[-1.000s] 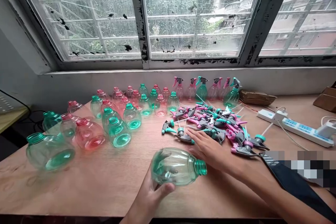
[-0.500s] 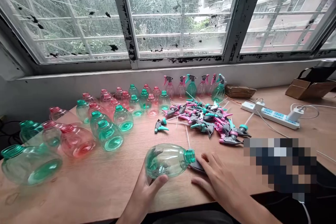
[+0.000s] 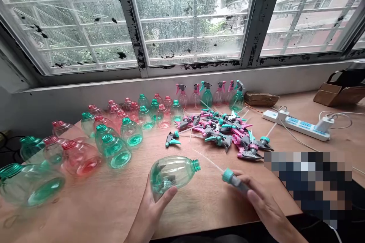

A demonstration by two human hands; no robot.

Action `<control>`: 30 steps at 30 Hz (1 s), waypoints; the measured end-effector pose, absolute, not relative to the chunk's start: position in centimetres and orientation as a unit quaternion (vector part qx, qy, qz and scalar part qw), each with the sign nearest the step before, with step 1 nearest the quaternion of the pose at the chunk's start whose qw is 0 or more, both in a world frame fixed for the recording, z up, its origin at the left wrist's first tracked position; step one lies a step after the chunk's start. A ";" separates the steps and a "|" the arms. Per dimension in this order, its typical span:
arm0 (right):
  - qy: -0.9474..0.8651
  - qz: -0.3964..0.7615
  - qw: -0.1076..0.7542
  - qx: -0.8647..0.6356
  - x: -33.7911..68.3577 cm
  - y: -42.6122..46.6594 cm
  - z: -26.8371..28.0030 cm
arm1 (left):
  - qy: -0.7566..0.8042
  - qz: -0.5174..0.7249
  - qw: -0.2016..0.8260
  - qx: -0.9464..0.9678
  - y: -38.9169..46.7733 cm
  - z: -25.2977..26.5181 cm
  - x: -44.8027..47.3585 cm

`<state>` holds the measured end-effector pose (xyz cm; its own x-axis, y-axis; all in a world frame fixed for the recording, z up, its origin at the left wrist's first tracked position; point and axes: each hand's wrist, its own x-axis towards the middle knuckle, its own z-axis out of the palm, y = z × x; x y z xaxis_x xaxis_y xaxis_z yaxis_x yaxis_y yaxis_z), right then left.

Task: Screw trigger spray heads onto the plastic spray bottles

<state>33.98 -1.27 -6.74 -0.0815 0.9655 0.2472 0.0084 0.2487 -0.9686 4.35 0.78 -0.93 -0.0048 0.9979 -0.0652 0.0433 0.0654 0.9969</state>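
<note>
My left hand (image 3: 155, 205) is wrapped round the body of a clear green bottle (image 3: 173, 172), tilted on its side with its open neck toward the right. In my right hand (image 3: 258, 195) is a grey spray head (image 3: 238, 184) with a teal collar, gripped by its body. Its thin white dip tube points up and left, past the bottle's neck and apart from it. Beyond both hands lies a pile of spray heads (image 3: 219, 127) in grey, pink and teal. One teal-triggered spray head (image 3: 172, 139) rests a little to the left of that pile.
Several open green and red bottles (image 3: 114, 152) stand across the left of the wooden table (image 3: 114, 209). Bottles fitted with spray heads (image 3: 207, 95) line the wall. A power strip (image 3: 296, 124), a brown package (image 3: 261, 99) and a cardboard box (image 3: 336, 93) are at the right.
My right hand has lifted the spray head off the table and moved right, turning its tube toward the left. The bottle in my left hand has shifted slightly left.
</note>
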 end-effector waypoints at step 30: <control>-0.316 0.596 0.675 -0.297 34.3 -0.3 -5.9 | 0.488 0.530 0.505 0.476 0.8 -2.3 4.3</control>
